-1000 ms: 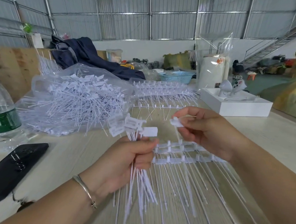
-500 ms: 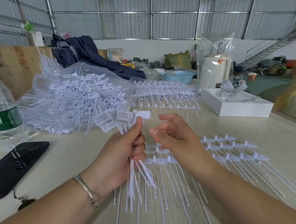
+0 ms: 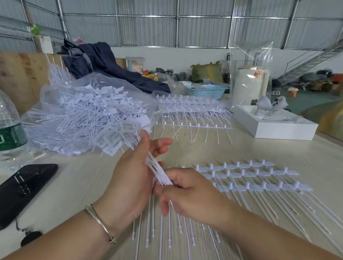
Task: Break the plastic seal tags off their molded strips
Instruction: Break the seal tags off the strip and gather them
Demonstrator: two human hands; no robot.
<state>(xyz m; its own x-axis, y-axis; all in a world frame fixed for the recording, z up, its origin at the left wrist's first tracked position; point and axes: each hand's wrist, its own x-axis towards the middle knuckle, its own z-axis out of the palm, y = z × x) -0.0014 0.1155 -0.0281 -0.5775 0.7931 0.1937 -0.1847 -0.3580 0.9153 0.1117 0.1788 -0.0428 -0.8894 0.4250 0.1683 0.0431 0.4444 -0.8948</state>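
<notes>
My left hand (image 3: 131, 180) holds a bundle of loose white seal tags (image 3: 123, 134), their flat heads fanned up and left toward the pile. My right hand (image 3: 190, 194) pinches the thin tails of that same bundle just below the left palm. On the table under and right of my hands lie molded strips of tags (image 3: 250, 176), stacked in rows with long tails running toward me. A big heap of separated tags (image 3: 86, 121) sits on a clear plastic bag at the left. More unbroken strips (image 3: 190, 108) lie further back.
A water bottle (image 3: 0, 126) stands at the far left, a black phone (image 3: 14, 192) lies in front of it. A white tray (image 3: 276, 125) with grey objects sits at the back right. A blue basket (image 3: 206, 90) and dark cloth (image 3: 114, 69) lie behind.
My right hand dropped from the tag heads down to the tails of the bundle. The left hand tilted the bundle so the heads point up and left toward the heap.
</notes>
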